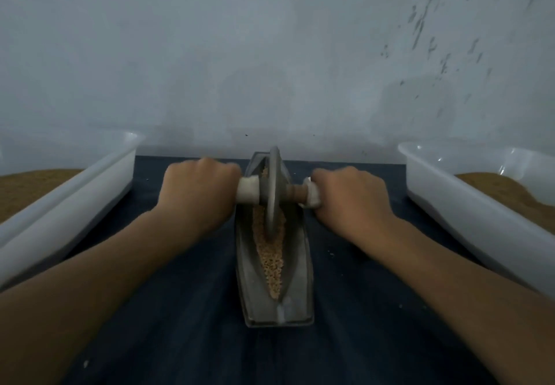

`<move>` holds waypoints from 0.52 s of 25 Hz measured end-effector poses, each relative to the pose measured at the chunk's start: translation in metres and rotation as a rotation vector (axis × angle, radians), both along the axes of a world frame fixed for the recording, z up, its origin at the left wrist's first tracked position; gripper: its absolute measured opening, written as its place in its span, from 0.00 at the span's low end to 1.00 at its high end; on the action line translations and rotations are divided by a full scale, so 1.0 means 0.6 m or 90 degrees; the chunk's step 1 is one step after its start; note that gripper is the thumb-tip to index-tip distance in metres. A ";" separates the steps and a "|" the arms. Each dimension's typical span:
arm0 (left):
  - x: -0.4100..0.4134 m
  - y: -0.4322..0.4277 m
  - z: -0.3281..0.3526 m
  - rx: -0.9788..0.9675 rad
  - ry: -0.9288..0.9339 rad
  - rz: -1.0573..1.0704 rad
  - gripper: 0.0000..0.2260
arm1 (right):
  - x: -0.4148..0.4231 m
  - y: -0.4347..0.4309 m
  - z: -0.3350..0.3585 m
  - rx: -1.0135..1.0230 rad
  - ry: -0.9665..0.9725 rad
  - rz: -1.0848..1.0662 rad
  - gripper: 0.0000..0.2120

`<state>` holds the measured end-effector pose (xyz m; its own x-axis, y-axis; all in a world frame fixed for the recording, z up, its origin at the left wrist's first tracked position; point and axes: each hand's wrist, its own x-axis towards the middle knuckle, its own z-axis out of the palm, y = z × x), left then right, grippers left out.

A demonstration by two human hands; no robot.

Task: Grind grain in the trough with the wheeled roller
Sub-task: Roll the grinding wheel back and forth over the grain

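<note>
A long, boat-shaped metal trough [300,264] lies lengthwise on the dark cloth, pointing away from me. Tan grain [274,267] fills its groove. The wheeled roller [274,192], a grey metal disc on a cross axle, stands upright in the far half of the groove. My left hand [199,189] is closed around the axle's left, white-wrapped handle. My right hand [350,194] is closed around the right handle, whose white wrap shows at the knuckles. Both forearms reach in from the near corners.
A white plastic tub [69,192] stands at the left and another white tub [468,204] at the right, each holding brown ground material. A pale wall rises just behind the trough. A few loose grains lie on the dark cloth [186,324].
</note>
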<state>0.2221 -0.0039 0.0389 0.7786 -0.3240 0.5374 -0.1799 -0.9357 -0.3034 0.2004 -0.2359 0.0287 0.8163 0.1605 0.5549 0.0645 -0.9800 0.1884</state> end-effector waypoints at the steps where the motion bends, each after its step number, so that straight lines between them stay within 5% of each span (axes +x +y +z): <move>1: -0.036 0.010 -0.001 0.010 -0.002 -0.013 0.08 | -0.039 -0.005 0.001 -0.017 -0.017 0.013 0.10; 5: -0.125 0.031 0.035 0.068 -0.050 -0.063 0.21 | -0.140 -0.021 0.017 -0.034 -0.094 0.077 0.08; 11: 0.014 -0.004 -0.002 0.017 -0.007 0.008 0.03 | 0.020 0.005 0.007 -0.033 0.018 -0.025 0.08; 13: 0.065 -0.018 0.006 0.001 0.011 0.019 0.05 | 0.078 0.011 0.016 0.025 0.054 -0.033 0.09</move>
<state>0.2612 -0.0145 0.0427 0.7965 -0.3018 0.5239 -0.1575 -0.9402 -0.3020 0.2474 -0.2294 0.0381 0.8671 0.0972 0.4885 0.0284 -0.9888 0.1463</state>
